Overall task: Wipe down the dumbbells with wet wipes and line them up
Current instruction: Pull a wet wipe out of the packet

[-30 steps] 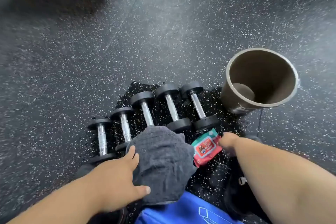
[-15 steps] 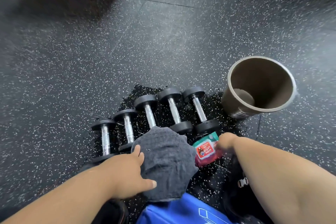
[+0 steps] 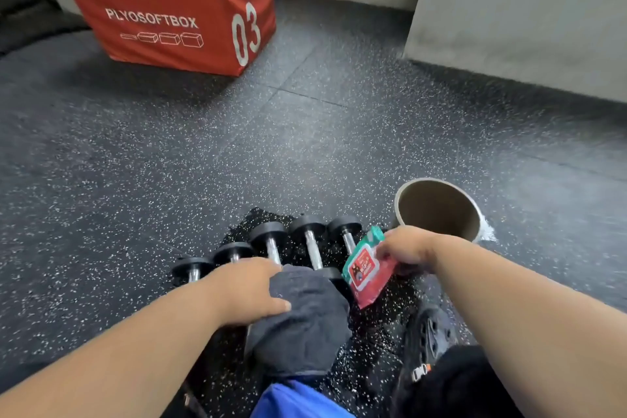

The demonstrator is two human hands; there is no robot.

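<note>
Dumbbells beneath hands: left flat on cloth, right pinching wipes pack

From my feed the dumbbells show bright, shiny metal handles between matt black ends that look like rubber, and they lie on a rough, matt rubber floor flecked with white. The wipes pack is glossy red-and-green plastic film, while the grey cloth has a soft, dull weave. I see the tub as smooth brown card or plastic, I cannot tell which, and the red box as smooth, slightly sheeny vinyl.
</note>
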